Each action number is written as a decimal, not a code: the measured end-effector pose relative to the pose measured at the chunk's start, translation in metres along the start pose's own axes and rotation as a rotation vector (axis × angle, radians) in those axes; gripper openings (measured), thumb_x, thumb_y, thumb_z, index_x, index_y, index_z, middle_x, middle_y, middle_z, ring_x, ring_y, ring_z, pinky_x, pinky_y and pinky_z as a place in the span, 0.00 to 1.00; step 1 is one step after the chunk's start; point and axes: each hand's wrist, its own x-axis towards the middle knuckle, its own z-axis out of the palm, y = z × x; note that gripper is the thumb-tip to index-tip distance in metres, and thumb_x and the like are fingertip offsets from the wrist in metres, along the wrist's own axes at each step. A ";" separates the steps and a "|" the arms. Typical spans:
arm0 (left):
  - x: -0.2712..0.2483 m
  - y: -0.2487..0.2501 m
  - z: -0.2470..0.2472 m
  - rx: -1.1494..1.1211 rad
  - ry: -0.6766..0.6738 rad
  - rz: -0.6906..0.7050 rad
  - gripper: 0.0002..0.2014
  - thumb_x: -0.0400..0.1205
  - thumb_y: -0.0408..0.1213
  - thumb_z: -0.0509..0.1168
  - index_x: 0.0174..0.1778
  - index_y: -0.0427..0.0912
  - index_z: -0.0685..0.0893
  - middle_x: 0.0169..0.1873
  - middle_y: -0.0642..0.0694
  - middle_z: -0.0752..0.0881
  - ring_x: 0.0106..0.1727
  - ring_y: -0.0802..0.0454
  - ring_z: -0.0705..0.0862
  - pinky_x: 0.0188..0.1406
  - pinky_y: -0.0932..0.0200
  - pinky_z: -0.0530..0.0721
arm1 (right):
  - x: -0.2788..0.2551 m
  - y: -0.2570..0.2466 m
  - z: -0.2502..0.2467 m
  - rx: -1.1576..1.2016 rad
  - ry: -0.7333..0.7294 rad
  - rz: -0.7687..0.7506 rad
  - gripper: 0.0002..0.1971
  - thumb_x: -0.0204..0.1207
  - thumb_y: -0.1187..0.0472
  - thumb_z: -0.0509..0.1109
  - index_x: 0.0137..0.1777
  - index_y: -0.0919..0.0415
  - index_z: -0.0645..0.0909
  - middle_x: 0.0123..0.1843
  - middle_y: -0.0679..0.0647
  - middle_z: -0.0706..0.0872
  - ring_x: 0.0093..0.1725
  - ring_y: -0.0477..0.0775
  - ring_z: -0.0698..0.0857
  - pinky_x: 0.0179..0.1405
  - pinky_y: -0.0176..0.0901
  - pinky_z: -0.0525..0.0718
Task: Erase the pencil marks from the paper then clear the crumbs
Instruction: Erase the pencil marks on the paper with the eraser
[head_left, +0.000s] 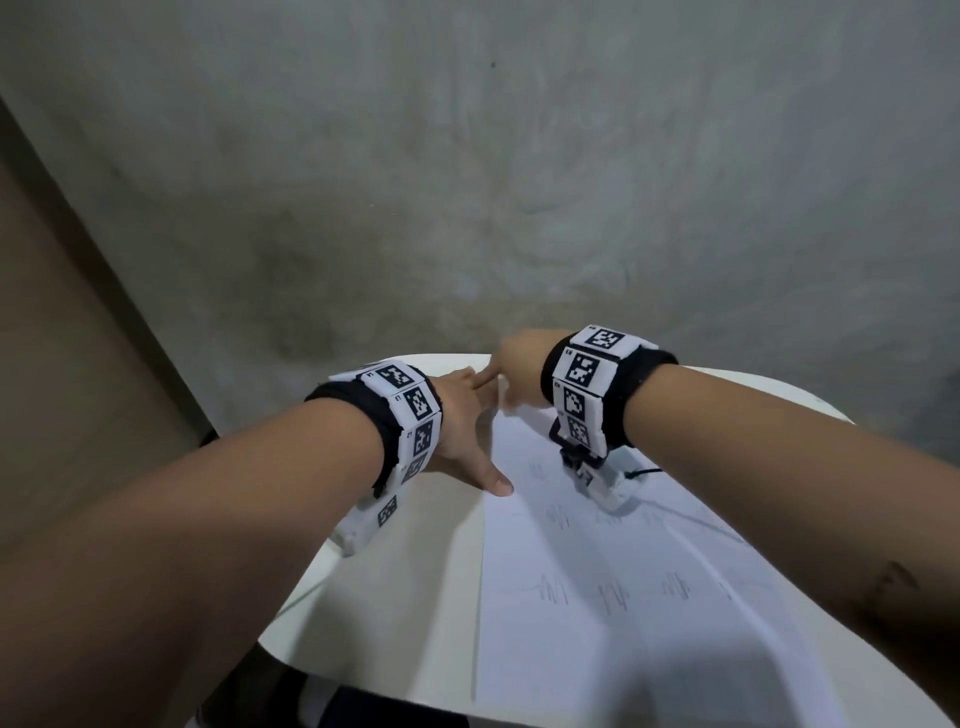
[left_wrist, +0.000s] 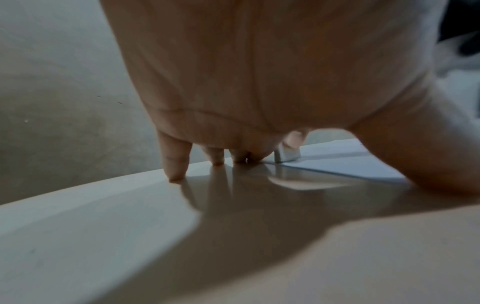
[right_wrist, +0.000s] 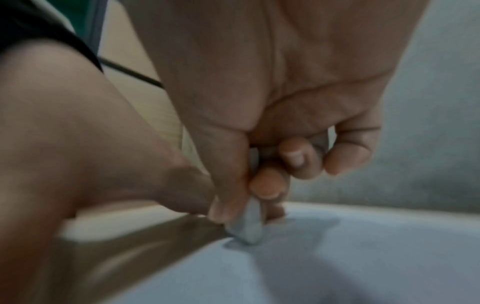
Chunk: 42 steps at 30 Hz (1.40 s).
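- The paper (head_left: 623, 597), a white sheet, lies flat on the white tabletop (head_left: 395, 587), its left edge running down past the left hand's thumb.
- Faint pencil marks (head_left: 553, 592), short scribbled clusters, sit in rows across the near and middle parts of the sheet.
- The eraser (right_wrist: 248, 226), a pale block, stands tilted with its lower corner touching the paper at the sheet's far left corner.
- The right hand (right_wrist: 272, 144) pinches the eraser between thumb and curled fingers, the other fingertips tucked in beside it.
- The left hand (head_left: 462, 426) is spread, with straight fingers pressing down on the tabletop just left of the paper; its thumb tip rests at the sheet's left edge, and it holds nothing.
- From the left wrist, the fingertips (left_wrist: 176, 172) touch the glossy surface, with the eraser just beyond them.
- Both wrists wear black bands with white coded tags (head_left: 584, 371).
- A grey concrete wall (head_left: 519, 182) rises behind the tabletop.
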 end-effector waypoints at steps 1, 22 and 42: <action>0.000 0.000 0.000 -0.003 0.004 0.003 0.62 0.69 0.69 0.71 0.86 0.49 0.36 0.86 0.53 0.38 0.86 0.50 0.44 0.83 0.44 0.53 | -0.002 -0.002 0.001 0.008 -0.010 -0.016 0.17 0.72 0.54 0.71 0.60 0.57 0.86 0.50 0.54 0.91 0.49 0.58 0.89 0.47 0.45 0.86; 0.002 -0.001 0.003 0.007 0.007 0.003 0.64 0.67 0.71 0.70 0.85 0.49 0.33 0.85 0.53 0.35 0.86 0.50 0.41 0.84 0.42 0.51 | -0.008 0.002 -0.005 0.025 0.036 0.015 0.11 0.71 0.57 0.73 0.52 0.60 0.86 0.45 0.54 0.90 0.44 0.59 0.88 0.46 0.47 0.86; 0.000 -0.001 0.004 0.007 0.008 0.001 0.64 0.69 0.70 0.70 0.85 0.45 0.34 0.85 0.50 0.34 0.86 0.51 0.38 0.84 0.44 0.48 | -0.021 0.023 -0.004 -0.006 0.016 0.088 0.11 0.74 0.57 0.71 0.53 0.62 0.85 0.50 0.54 0.90 0.52 0.59 0.88 0.41 0.40 0.79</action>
